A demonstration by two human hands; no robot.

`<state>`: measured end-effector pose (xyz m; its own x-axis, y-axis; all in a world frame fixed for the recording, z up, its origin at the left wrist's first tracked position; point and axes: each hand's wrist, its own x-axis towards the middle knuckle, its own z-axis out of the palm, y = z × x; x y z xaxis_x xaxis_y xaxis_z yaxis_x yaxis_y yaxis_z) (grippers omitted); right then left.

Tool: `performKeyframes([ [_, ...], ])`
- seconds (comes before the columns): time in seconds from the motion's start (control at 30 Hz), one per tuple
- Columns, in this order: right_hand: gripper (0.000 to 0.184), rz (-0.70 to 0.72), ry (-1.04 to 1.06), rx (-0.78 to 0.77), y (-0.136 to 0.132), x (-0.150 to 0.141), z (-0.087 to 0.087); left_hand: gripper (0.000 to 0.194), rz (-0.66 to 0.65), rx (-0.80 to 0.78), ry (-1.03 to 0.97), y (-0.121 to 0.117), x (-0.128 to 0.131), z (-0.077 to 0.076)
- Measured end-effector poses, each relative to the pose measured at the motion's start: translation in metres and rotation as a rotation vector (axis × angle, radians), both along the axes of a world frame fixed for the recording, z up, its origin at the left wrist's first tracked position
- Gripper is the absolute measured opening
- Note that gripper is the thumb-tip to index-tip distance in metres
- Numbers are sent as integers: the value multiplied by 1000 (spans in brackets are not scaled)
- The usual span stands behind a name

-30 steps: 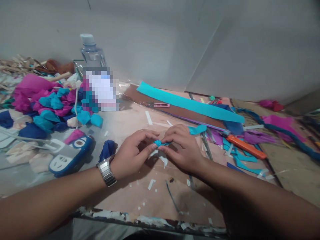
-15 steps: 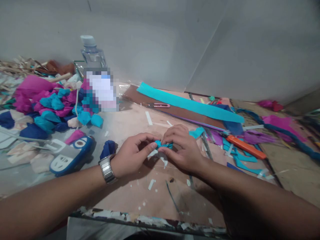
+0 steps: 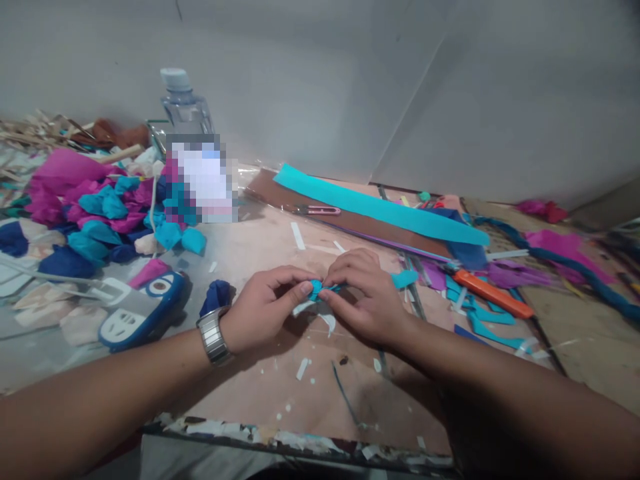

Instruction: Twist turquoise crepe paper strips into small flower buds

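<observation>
Between the fingertips of both hands is a small bunched piece of turquoise crepe paper [image 3: 315, 289]. My left hand [image 3: 270, 301], with a metal watch at the wrist, pinches it from the left side. From the right, my right hand [image 3: 367, 288] grips the same paper between thumb and fingers. A turquoise paper end [image 3: 404, 279] shows beyond my right knuckles; whether it joins the held piece is hidden. Just below the fingers lies a curled white scrap [image 3: 329, 324] on the table. A dark blue crumpled paper [image 3: 219, 295] sits beside my left wrist.
A pile of crumpled pink, turquoise and blue paper [image 3: 103, 200] covers the left, near a blue-and-white glue gun [image 3: 145, 313]. Behind stand a clear bottle [image 3: 186, 110] and a blurred-out phone-like object. A turquoise strip [image 3: 375, 207], thread snips [image 3: 320, 210] and orange cutter [image 3: 493, 293] lie right.
The turquoise piece between my fingertips looks more tightly bunched. The turquoise end beyond my right hand has shifted slightly right and down. Both hands stay in nearly the same place.
</observation>
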<state>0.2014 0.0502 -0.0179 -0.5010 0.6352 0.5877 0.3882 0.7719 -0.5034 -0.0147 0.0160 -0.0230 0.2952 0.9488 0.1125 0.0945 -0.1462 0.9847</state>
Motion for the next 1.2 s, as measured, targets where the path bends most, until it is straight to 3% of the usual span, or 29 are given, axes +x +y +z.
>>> performKeyframes([
  [0.37,7,18,13,0,0,0,-1,23,-25,-36,27,-1,1,3],
  [0.67,6,-4,1,-9,0,0,0,25,-25,-85,-74,-2,2,-1],
  [0.97,8,-5,3,16,1,0,-1,31,-61,127,52,-2,-1,-3],
  [1.2,13,-7,11,-5,2,0,-2,31,-118,168,49,-3,0,-1],
])
